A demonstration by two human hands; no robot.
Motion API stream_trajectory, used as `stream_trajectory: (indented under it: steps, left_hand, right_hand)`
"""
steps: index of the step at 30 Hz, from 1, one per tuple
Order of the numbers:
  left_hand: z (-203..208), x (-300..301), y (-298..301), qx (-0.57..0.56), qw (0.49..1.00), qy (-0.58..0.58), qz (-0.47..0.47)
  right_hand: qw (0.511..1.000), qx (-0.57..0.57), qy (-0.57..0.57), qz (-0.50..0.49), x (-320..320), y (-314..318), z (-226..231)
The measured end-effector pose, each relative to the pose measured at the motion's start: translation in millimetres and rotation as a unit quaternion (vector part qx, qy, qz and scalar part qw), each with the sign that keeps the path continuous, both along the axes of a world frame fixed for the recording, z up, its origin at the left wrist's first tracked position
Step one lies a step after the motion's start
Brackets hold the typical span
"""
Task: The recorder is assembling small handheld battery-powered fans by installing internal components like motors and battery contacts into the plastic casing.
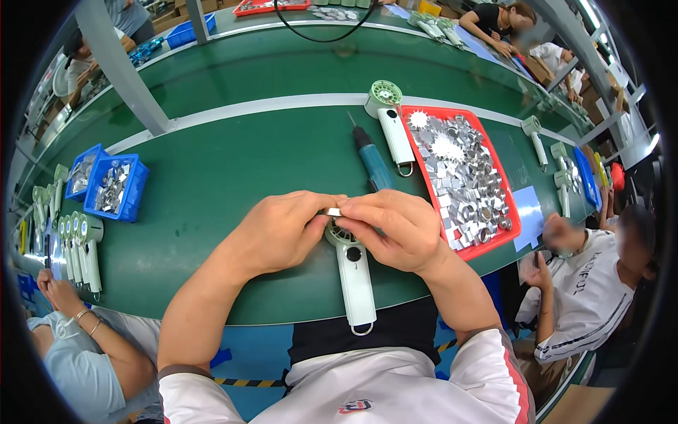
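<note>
Green workbench (212, 166), left hand (281, 230) and right hand (399, 230) pinching small silvery piece (332, 211), handheld fan (357, 286) beneath

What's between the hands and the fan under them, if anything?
Only a small metal piece, in the fingers of the left hand and right hand by the head of the fan; contact is unclear. Nothing else visible blocks: the screwdriver lies beyond, the red tray to the right.

the green worktop (212, 191) carries a red tray (487, 248), a teal electric screwdriver (374, 161), a handheld fan (396, 138) between them, a second fan (358, 286) at the near edge, and two blue bins (138, 196) leftward.
</note>
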State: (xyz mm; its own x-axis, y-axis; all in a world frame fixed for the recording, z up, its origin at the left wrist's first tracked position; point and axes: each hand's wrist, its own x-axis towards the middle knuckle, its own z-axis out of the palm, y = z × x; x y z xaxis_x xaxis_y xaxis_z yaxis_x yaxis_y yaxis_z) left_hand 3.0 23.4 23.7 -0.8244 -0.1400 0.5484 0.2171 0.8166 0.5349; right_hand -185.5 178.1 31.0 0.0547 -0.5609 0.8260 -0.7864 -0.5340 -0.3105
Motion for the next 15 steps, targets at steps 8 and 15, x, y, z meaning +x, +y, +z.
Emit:
stream_trajectory:
  steps: [8, 15]
  left_hand:
    - [-7.1, -1.5, -1.6, -0.016, 1.0, 0.024, -0.005]
    - [-4.9, -2.2, -1.6, -0.041, 0.998, 0.036, -0.009]
  right_hand:
    - [0.991, -0.032, 0.128, -0.02, -1.5, 5.5, -1.1]
    - [0.985, -0.005, 0.171, -0.026, 2.8, 9.2, 6.2]
